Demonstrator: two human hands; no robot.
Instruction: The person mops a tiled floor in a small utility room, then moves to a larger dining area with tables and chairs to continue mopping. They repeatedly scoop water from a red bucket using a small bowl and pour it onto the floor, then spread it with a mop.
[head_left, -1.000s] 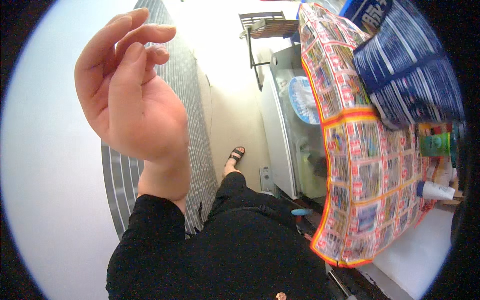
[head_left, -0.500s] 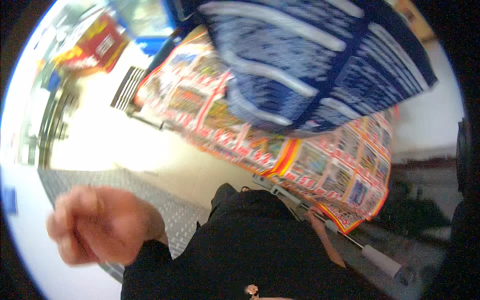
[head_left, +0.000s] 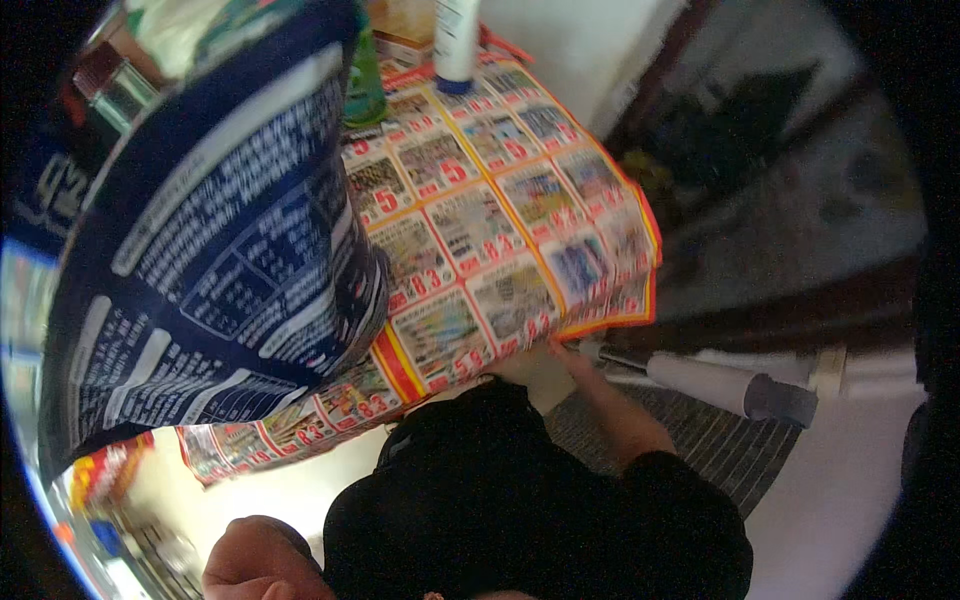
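Note:
At the lower left, my left hand [head_left: 262,562] is curled and partly cut off by the picture's edge; whatever it may hold is hidden. My right hand [head_left: 568,356] reaches forward to the near edge of a table covered with a printed flyer sheet [head_left: 490,235]. Its fingers are mostly hidden at the sheet's overhanging edge, so their grip does not show. A large dark blue bag [head_left: 225,250] with white print stands on the sheet at the left, close in front of me. Neither hand touches the bag.
A white tube [head_left: 455,45] with a blue cap and a green bottle [head_left: 366,85] stand at the sheet's far side. A glass jar [head_left: 120,95] with a dark lid is behind the bag. A pale padded bar [head_left: 700,380] juts out at the right, above a grey mat [head_left: 690,465].
My view has swung to the right, so the bag now lies at the left and more of the sheet shows. My left fist has dropped toward the lower edge.

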